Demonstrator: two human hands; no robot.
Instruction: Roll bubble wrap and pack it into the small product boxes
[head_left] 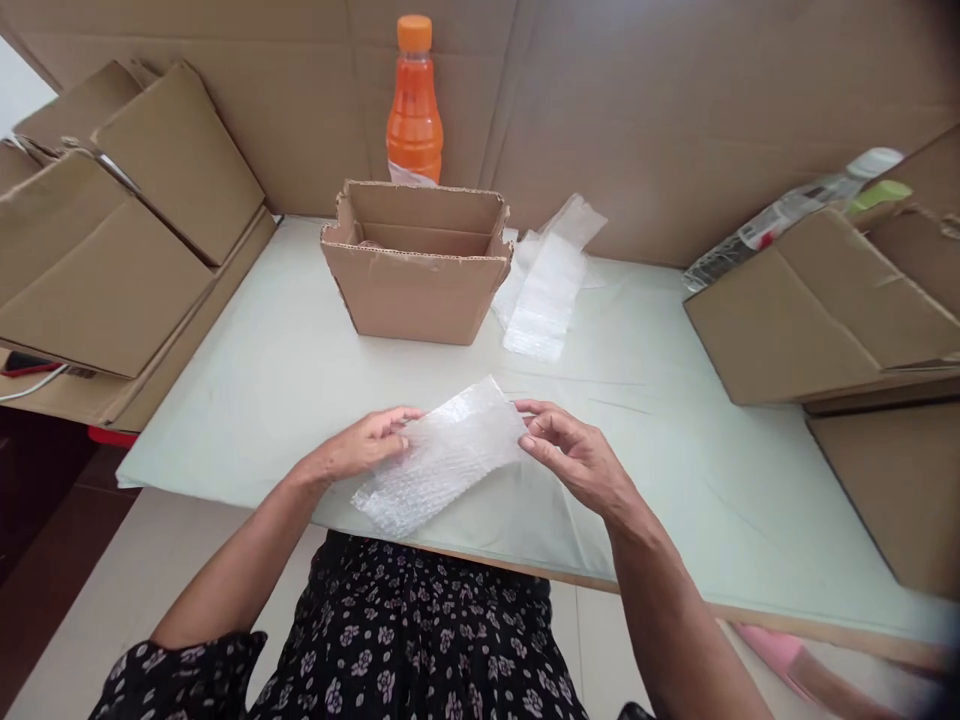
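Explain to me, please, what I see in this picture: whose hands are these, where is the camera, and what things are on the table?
There is no machine here. A person wears a camera on the head, so the one picture looks forward and down at that person's own two bare hands.

The left hand and the right hand hold a clear sheet of bubble wrap by its two sides, above the near part of the pale green table.

Further back on the table stands an open brown cardboard box. To its right lie more pieces of clear bubble wrap. Behind the box stands an orange plastic bottle with an orange cap.

Folded brown cardboard boxes are stacked on the left and on the right. A clear plastic bottle with a white cap lies behind the right stack.
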